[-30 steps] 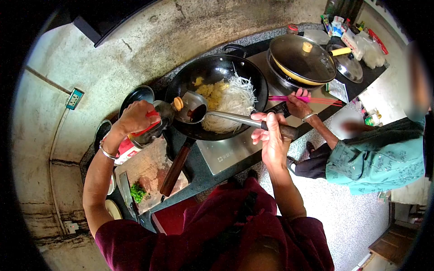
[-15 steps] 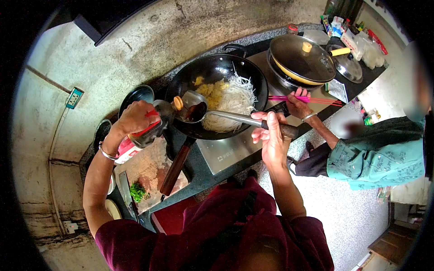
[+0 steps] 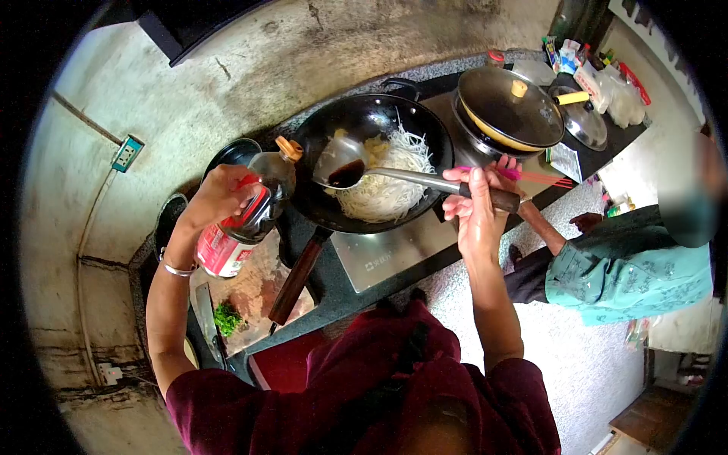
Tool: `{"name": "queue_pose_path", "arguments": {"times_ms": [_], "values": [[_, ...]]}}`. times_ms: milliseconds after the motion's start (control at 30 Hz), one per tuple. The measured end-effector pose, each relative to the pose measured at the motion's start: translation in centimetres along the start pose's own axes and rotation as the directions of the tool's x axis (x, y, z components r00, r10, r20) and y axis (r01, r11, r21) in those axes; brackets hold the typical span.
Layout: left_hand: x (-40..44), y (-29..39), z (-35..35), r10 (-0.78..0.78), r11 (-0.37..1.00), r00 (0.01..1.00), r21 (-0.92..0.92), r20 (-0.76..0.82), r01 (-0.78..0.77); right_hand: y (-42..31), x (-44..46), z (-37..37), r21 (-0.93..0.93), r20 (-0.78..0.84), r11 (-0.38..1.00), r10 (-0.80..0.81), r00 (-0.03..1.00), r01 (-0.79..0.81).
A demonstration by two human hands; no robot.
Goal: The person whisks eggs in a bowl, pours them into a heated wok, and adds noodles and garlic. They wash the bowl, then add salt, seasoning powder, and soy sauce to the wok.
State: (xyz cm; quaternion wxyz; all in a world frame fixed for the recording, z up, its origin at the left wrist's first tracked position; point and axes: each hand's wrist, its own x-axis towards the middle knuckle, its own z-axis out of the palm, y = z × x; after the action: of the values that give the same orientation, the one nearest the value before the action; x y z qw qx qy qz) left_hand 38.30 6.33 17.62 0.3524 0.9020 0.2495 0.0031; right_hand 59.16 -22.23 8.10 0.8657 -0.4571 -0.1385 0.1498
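My left hand (image 3: 220, 199) grips the red handle of a big soy sauce bottle (image 3: 227, 254), which leans with its orange mouth up beside the wok rim. In my right hand (image 3: 479, 201) is the wooden end of a metal wok spatula (image 3: 413, 177). Its scooped head hangs over the black wok (image 3: 394, 106) and carries a small pool of dark sauce (image 3: 347, 174). White noodles (image 3: 387, 199) lie in the wok, with yellow scrambled egg (image 3: 371, 145) partly hidden behind the spatula head.
A co-worker's hand (image 3: 504, 173) holds pink chopsticks (image 3: 542, 179) right by my right hand. A lidded pan (image 3: 500, 114) stands beyond. Under the bottle, a cutting board (image 3: 258, 303) bears chopped greens (image 3: 226, 318) and a knife (image 3: 206, 318). The wok's wooden handle (image 3: 299, 280) juts toward me.
The bottle has tipped back from pouring, its mouth now raised away from the spatula. The spatula has shifted slightly right with sauce in it. The co-worker's hand is now partly behind my right hand.
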Motion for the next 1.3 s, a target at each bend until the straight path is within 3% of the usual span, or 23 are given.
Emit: {"name": "queue_pose_path", "arguments": {"times_ms": [67,133,200,300,400,467,500,600,800,933,1033,1067,1167,1200,1267,1300], "values": [[-0.9,-0.2,0.1,0.025,0.997,0.999,-0.067,-0.022,-0.027,-0.2,0.7,-0.1,-0.014,0.003,1.0,0.015,1.0,-0.015],[-2.0,-1.7,0.1,0.012,0.976,0.985,-0.21,-0.17,-0.048,-1.0,2.0,-0.3,-0.089,0.054,0.994,-0.054,0.997,0.058],[-2.7,-2.8,-0.3,0.046,0.988,0.991,-0.142,-0.129,-0.064,-1.7,2.7,-0.3,-0.135,0.068,0.986,-0.09,0.994,0.099],[-4.8,-5.6,0.6,-0.019,0.922,0.95,-0.372,-0.312,-0.104,-2.4,3.6,-0.4,-0.189,0.033,0.98,-0.061,0.998,0.066],[-7.0,-8.3,1.3,-0.058,0.929,0.916,-0.358,-0.396,-0.096,-3.0,3.9,0.4,-0.196,0.02,0.978,-0.071,0.997,0.073],[-8.3,-9.9,2.0,-0.107,0.947,0.893,-0.319,-0.438,-0.043,-3.9,4.0,-0.5,-0.312,0.022,0.944,-0.107,0.994,0.109],[-9.1,-11.1,2.5,-0.122,0.934,0.864,-0.352,-0.488,-0.067,-4.3,4.7,-1.6,-0.163,0.036,0.986,0.029,0.999,-0.023],[-9.6,-12.6,3.1,-0.133,0.905,0.834,-0.408,-0.536,-0.118,-4.8,5.2,-1.8,-0.235,-0.02,0.967,-0.106,0.994,0.098],[-10.9,-17.1,5.4,-0.203,0.876,0.698,-0.445,-0.687,-0.184,-3.7,4.8,1.0,-0.318,-0.018,0.947,-0.055,0.998,0.046],[-11.8,-19.5,5.7,-0.254,0.864,0.611,-0.46,-0.75,-0.206,-3.0,4.8,1.9,-0.335,0.087,0.938,-0.066,0.994,0.092],[-12.5,-19.1,5.7,-0.277,0.844,0.601,-0.489,-0.75,-0.222,-3.3,4.7,2.9,-0.454,0.26,0.858,-0.13,0.957,0.24],[-13.0,-19.7,5.8,-0.293,0.857,0.544,-0.469,-0.786,-0.216,-3.5,4.4,3.0,-0.457,0.248,0.856,-0.137,0.959,0.241],[-13.6,-21.3,5.9,-0.335,0.822,0.531,-0.517,-0.779,-0.24,-3.5,3.6,3.9,-0.418,0.552,0.811,-0.131,0.824,0.409],[-13.7,-21.4,5.8,-0.336,0.82,0.532,-0.519,-0.777,-0.241,-3.3,3.7,4.3,-0.418,0.552,0.811,-0.131,0.824,0.409],[-13.9,-21.4,6.0,-0.327,0.802,0.517,-0.522,-0.791,-0.29,-3.1,3.7,4.9,-0.346,0.779,0.638,-0.212,0.59,0.688],[-14.1,-21.5,6.0,-0.327,0.802,0.517,-0.522,-0.791,-0.291,-3.1,3.6,4.9,-0.382,0.766,0.649,-0.176,0.618,0.658]]}}
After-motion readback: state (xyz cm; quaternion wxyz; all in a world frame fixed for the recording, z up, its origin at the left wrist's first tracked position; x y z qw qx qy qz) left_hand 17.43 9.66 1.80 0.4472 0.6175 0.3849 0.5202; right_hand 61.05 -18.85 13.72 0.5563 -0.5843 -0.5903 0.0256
